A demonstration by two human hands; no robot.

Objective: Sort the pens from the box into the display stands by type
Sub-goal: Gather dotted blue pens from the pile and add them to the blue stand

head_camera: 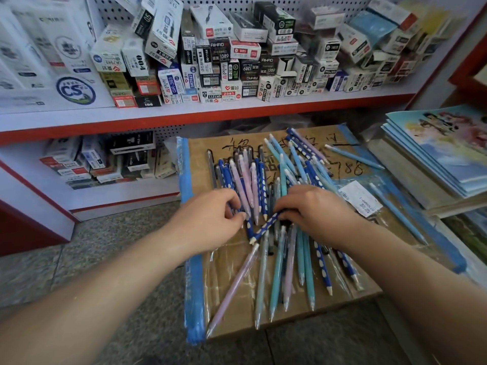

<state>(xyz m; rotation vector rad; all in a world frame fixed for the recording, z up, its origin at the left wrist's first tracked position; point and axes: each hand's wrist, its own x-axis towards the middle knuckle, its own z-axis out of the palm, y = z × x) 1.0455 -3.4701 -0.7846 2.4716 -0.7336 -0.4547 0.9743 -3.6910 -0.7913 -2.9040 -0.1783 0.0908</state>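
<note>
Many pens lie in a loose pile on top of a taped cardboard box: dark blue ones with white dots, lilac ones, teal and light blue ones. My left hand reaches into the pile's left side, fingers curled round the lower ends of dark blue and lilac pens. My right hand sits on the middle of the pile and pinches a dark blue dotted pen that slants down to the left. Which pens lie under my palms is hidden. No display stand is in view.
A white and red shelf behind the box carries several stacked pen cartons; a lower shelf holds more. Notebooks are stacked at the right. A white label sticks on the box. Speckled floor runs at the left.
</note>
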